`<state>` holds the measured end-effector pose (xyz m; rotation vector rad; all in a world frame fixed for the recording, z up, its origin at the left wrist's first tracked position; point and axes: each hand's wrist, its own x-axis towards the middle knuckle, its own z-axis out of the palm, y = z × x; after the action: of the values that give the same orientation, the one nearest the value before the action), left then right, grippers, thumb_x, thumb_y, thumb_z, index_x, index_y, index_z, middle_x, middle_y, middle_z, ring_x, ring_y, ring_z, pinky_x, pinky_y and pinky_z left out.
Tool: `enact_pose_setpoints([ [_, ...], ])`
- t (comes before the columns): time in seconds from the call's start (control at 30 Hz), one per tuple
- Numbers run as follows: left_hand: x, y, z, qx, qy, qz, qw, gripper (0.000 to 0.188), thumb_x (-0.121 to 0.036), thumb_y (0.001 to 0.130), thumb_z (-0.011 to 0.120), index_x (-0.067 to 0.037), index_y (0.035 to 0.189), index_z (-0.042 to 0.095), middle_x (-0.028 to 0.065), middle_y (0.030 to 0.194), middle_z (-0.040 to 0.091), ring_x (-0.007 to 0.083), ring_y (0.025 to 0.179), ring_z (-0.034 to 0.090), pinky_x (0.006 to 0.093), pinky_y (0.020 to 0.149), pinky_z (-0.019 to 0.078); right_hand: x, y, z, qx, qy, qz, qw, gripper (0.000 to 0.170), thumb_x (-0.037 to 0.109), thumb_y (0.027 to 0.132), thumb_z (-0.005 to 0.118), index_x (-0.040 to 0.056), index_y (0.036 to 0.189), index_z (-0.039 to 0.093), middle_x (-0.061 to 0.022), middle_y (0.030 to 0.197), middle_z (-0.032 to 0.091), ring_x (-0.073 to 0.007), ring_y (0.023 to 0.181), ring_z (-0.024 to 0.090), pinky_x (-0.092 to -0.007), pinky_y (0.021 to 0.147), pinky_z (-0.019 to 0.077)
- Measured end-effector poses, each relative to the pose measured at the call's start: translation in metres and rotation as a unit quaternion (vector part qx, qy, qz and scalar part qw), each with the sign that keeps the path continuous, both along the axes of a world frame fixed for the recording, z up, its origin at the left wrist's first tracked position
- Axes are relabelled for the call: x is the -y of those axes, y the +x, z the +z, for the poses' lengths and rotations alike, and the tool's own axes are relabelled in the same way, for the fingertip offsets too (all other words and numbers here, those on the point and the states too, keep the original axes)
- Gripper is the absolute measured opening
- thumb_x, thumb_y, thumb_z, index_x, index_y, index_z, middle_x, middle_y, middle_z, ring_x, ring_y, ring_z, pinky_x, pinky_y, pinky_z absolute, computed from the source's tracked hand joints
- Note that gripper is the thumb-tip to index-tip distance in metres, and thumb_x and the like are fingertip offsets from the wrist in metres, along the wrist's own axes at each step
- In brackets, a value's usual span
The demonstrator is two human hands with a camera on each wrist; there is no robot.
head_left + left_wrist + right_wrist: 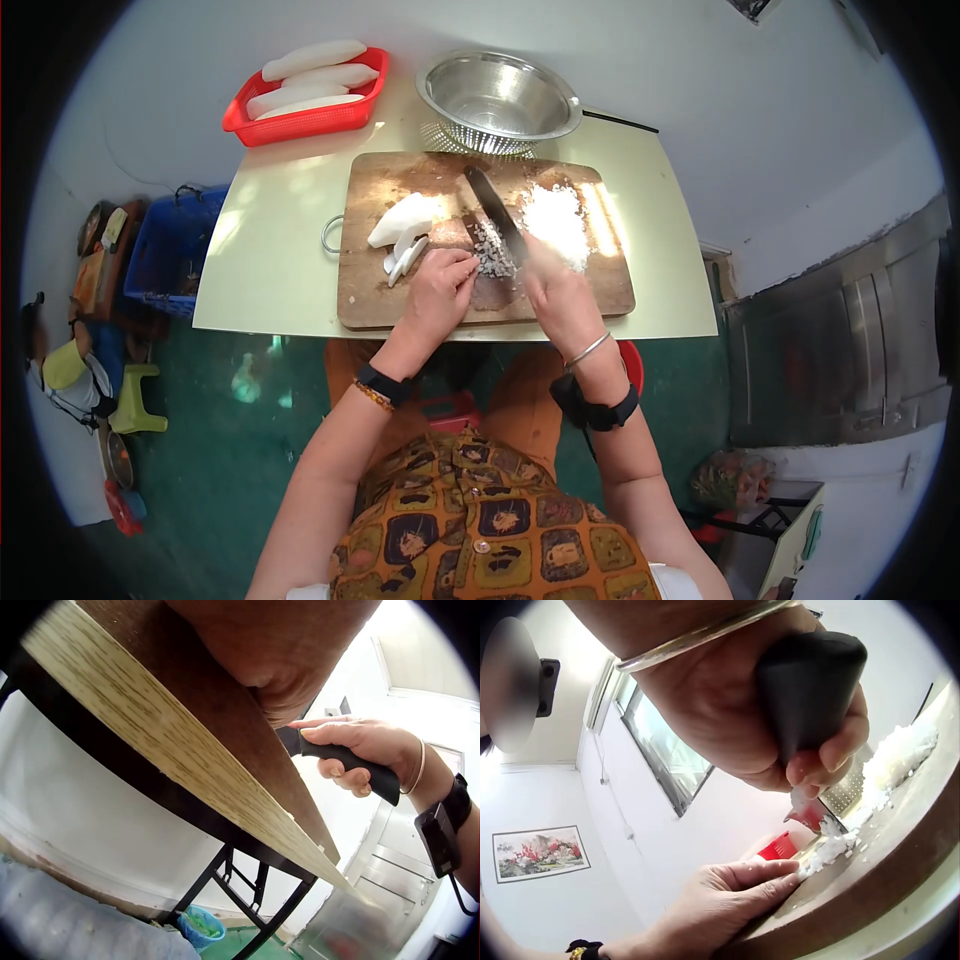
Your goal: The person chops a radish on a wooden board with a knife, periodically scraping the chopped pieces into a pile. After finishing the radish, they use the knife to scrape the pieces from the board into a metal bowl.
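I judge the step in hand to be fine chopping. The right hand (565, 305) grips a black-handled kitchen knife (496, 215) beside diced white pieces (493, 252), midway across the wooden cutting board (375, 300). The left hand (438, 292) sets bunched fingertips at these pieces; whether it pinches any, I cannot tell. A minced white heap (556, 225) lies toward the board's right edge, vegetable slices (404, 262) toward its left. The next stroke, I judge, calls for fingertips clear of the knife. I can read no brand or label.
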<state>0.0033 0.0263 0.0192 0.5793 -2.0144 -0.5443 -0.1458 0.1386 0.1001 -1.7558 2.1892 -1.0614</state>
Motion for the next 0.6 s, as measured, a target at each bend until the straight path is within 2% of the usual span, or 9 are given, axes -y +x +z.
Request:
enact_pose_setpoints([
  [0.1,-0.002,0.001,0.001,0.003,0.007,-0.004,1.000,0.016,-0.001,0.079,0.071,0.000,0.094,0.071,0.0131,0.095,0.069,0.0307,0.089,0.064,0.0374,0.079,0.0524,0.002,0.002,-0.004,-0.024,0.057,-0.014,0.998,0.039,0.019,0.095,0.056,0.0120,0.133,0.054,-0.0246,0.085,0.066,-0.0440,0.078,0.065,-0.0529,0.070,0.0509],
  [0.3,0.000,-0.001,0.002,-0.003,0.000,-0.002,1.000,0.015,-0.001,0.079,0.071,0.000,0.094,0.071,0.0135,0.094,0.069,0.0310,0.089,0.064,0.0376,0.079,0.0523,-0.001,0.003,0.009,-0.009,0.015,-0.008,1.000,0.040,0.018,0.094,0.056,0.0104,0.133,0.053,-0.0252,0.084,0.066,-0.0441,0.078,0.065,-0.0529,0.069,0.0507],
  [0.47,-0.003,0.000,0.004,-0.003,0.000,0.008,1.000,0.016,0.000,0.077,0.071,0.000,0.093,0.071,0.0148,0.094,0.068,0.0326,0.089,0.064,0.0381,0.079,0.0522,-0.002,-0.004,-0.007,-0.014,0.043,-0.005,0.999,0.041,0.018,0.094,0.056,0.0104,0.134,0.053,-0.0261,0.082,0.065,-0.0449,0.077,0.064,-0.0533,0.069,0.0498],
  [0.6,-0.002,0.002,0.000,0.003,-0.009,0.001,1.000,0.016,-0.001,0.078,0.071,0.000,0.094,0.072,0.0138,0.094,0.068,0.0314,0.089,0.064,0.0380,0.078,0.0519,0.002,-0.005,0.005,-0.030,0.011,0.000,1.000,0.041,0.017,0.094,0.055,0.0095,0.134,0.052,-0.0263,0.081,0.065,-0.0450,0.077,0.064,-0.0537,0.069,0.0493],
])
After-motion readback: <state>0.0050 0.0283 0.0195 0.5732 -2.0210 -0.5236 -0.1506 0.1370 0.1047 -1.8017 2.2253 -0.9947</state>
